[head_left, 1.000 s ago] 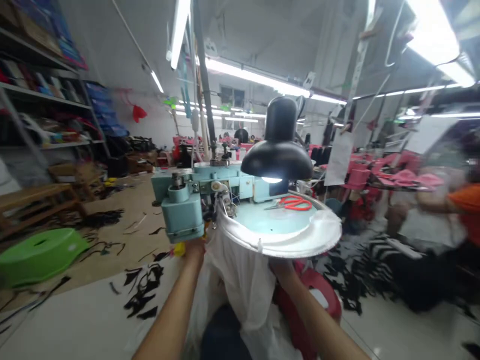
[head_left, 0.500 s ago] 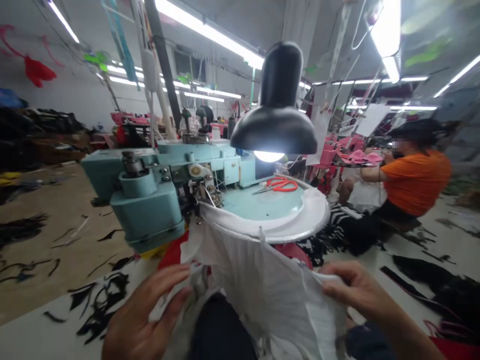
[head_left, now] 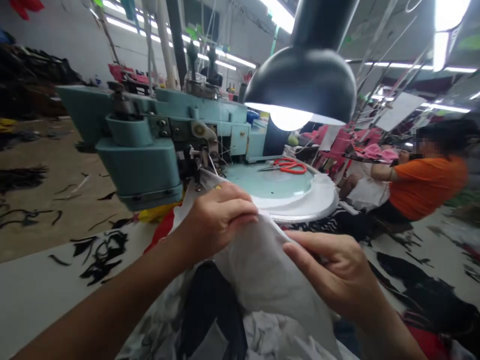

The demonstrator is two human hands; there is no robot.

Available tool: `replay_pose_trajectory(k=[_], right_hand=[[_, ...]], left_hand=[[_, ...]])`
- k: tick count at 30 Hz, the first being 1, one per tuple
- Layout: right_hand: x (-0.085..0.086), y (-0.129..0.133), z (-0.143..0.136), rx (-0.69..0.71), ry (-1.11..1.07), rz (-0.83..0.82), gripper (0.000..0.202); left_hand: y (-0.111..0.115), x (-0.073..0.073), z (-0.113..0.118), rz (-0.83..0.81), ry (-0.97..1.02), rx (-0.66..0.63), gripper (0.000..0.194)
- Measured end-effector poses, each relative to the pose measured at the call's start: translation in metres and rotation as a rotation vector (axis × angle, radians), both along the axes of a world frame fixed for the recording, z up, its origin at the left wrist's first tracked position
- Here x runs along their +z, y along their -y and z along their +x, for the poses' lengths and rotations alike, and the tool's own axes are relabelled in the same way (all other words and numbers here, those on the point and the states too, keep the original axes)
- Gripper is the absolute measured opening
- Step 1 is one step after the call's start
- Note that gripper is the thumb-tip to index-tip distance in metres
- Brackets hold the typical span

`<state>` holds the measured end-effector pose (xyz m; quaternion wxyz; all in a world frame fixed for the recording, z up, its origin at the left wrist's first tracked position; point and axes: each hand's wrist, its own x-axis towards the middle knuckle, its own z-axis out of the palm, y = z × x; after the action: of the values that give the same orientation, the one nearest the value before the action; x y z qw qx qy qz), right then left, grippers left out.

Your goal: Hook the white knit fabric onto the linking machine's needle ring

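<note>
White fabric [head_left: 270,270] hangs from the round bed of a pale green sewing machine [head_left: 138,155] down over my lap. My left hand [head_left: 221,215] is closed on the fabric's upper edge, just in front of the machine bed. To its right, my right hand [head_left: 330,265] pinches the same edge between thumb and fingers. The edge is drawn fairly straight between the two hands. At the left, the fabric runs up to the machine's needle area [head_left: 204,165], whose details are hard to make out.
Red-handled scissors [head_left: 288,165] lie on the machine bed. A lit black lamp [head_left: 303,85] hangs low over it. Black fabric scraps [head_left: 103,255] litter the white surface at left. A person in an orange top [head_left: 431,185] sits at the right.
My left hand has moved up and right, from the lower left onto the fabric's edge by the bed. My right hand has come slightly up and inward. The view has shifted downward.
</note>
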<state>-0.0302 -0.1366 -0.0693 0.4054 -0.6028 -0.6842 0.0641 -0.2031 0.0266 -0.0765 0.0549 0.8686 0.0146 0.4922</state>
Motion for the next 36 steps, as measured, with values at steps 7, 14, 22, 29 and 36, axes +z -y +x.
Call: replay_pose_trajectory(k=[7, 14, 22, 29, 36], right_hand=[[0.005, 0.005, -0.005, -0.322, -0.033, 0.246, 0.015], [0.005, -0.006, -0.004, -0.462, 0.054, 0.299, 0.006], [-0.003, -0.005, 0.009, -0.673, -0.013, 0.287, 0.027], [-0.083, 0.002, 0.067, -0.15, -0.787, -0.222, 0.05], [-0.013, 0.02, 0.061, -0.219, -0.482, -0.035, 0.02]], left_hand=[[-0.006, -0.01, -0.001, 0.118, 0.076, -0.025, 0.015], [0.001, -0.006, -0.005, 0.303, -0.043, 0.049, 0.017], [0.009, 0.007, 0.009, 0.401, -0.11, 0.135, 0.012], [0.017, 0.012, 0.013, 0.366, -0.158, 0.185, 0.011], [0.021, 0.001, 0.016, 0.258, -0.086, 0.095, 0.013]])
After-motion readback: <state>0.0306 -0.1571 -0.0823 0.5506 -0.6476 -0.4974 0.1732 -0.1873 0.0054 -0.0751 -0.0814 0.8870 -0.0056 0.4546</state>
